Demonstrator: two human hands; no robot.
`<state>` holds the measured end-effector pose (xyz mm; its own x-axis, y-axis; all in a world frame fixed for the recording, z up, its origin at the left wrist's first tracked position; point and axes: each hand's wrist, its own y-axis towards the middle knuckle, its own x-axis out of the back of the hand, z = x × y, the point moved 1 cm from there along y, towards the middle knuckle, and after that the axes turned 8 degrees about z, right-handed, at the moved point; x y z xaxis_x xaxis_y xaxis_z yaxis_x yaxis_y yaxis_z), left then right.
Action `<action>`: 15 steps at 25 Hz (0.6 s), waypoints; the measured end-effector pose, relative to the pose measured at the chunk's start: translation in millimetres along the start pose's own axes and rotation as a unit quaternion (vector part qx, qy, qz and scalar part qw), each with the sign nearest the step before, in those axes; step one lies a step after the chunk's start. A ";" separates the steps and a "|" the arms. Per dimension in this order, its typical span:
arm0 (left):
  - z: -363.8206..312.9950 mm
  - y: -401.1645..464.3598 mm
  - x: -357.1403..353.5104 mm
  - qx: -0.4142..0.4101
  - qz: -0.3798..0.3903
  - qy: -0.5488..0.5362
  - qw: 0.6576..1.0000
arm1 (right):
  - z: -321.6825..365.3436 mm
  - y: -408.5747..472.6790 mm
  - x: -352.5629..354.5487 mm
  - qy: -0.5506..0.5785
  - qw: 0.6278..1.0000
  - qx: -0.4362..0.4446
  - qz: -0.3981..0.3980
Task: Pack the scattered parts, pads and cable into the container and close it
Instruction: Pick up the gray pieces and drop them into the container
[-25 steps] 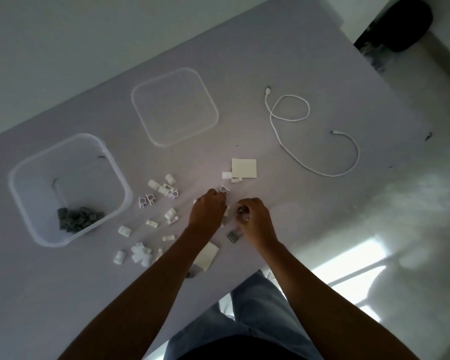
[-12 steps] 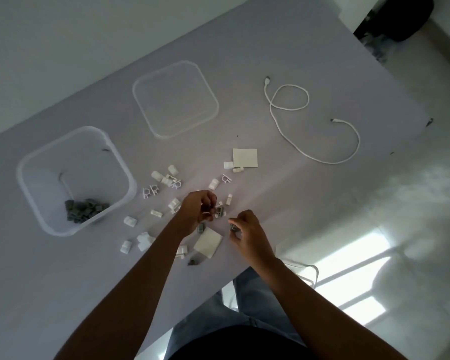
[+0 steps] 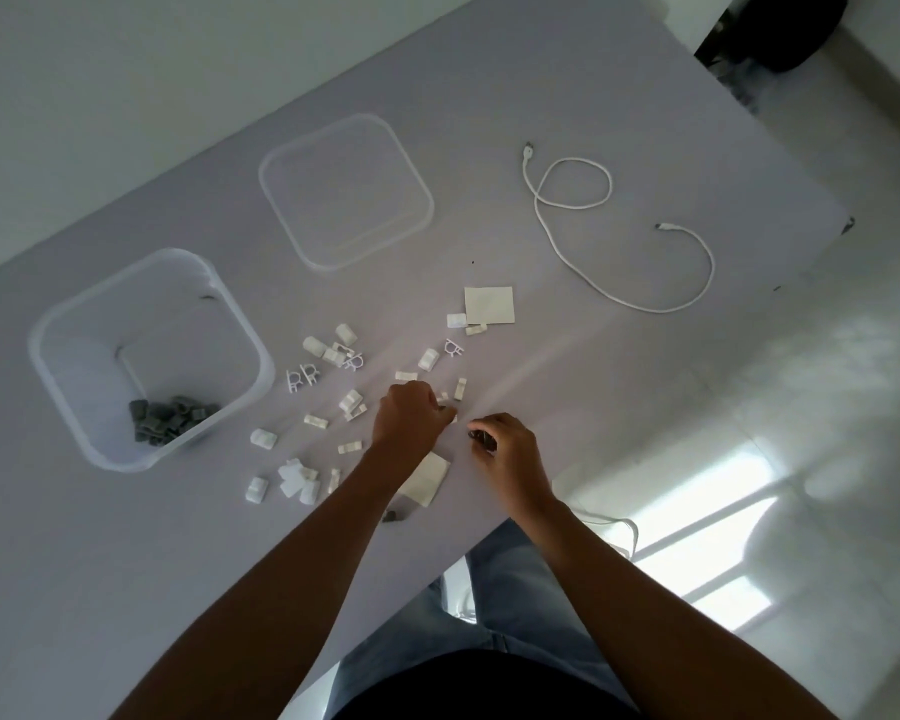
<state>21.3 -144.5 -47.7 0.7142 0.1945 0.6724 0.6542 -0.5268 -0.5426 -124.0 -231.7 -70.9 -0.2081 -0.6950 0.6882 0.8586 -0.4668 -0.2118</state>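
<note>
Both hands sit a little farther up the worktop (image 3: 619,122) than half a second back, among the loose pieces; I log no piece as transferred in that interval.

Left hand (image 3: 409,420): curled over the small white parts (image 3: 333,350) near the middle of the scatter, fingers bunched as if gathering; I cannot tell what, if anything, sits inside them.

Right hand (image 3: 510,449): fingers pinch a small dark part (image 3: 481,438), held just beside the left hand.

Container (image 3: 63,324): far left, open, with a heap of grey parts (image 3: 170,418) in its near corner.

Lid (image 3: 346,192): flat on the worktop, right of the container, well apart from it.

Pads: one square pad (image 3: 489,304) beyond the hands, a second pad (image 3: 427,478) partly under the left forearm.

Cable (image 3: 614,236): loosely looped at the far right, untouched.

One more dark piece (image 3: 393,516) lies near the worktop edge by the left forearm.

My reading: collection of the dark pieces is in hand; the white parts, both pads and the cable are all yet to go in, so the task is early, and closing is a long way off.
</note>
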 end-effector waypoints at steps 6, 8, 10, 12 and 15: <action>9.8 6.8 2.2 0.021 0.014 -0.097 0.995 | 6.8 4.0 5.3 0.177 0.976 -0.113 -0.049; 12.2 8.5 7.0 0.069 0.050 -0.184 0.979 | 12.0 6.6 8.2 0.350 0.916 -0.195 -0.034; 11.7 3.6 16.2 0.131 0.108 -0.377 0.910 | 20.8 9.6 13.2 0.595 0.762 -0.254 -0.013; 14.6 -3.2 27.7 0.143 0.169 -0.555 0.802 | 27.4 10.7 17.4 0.730 0.634 -0.254 0.026; 20.2 -14.3 44.6 0.079 0.238 -0.659 0.709 | 35.6 10.5 20.4 0.782 0.575 -0.229 0.072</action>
<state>48.8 -111.5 -20.1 0.4077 0.6843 -0.6046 0.2059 -0.7139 -0.6693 -102.5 -231.3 -34.4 -0.6242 -0.2193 -0.7499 0.7812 -0.1894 -0.5948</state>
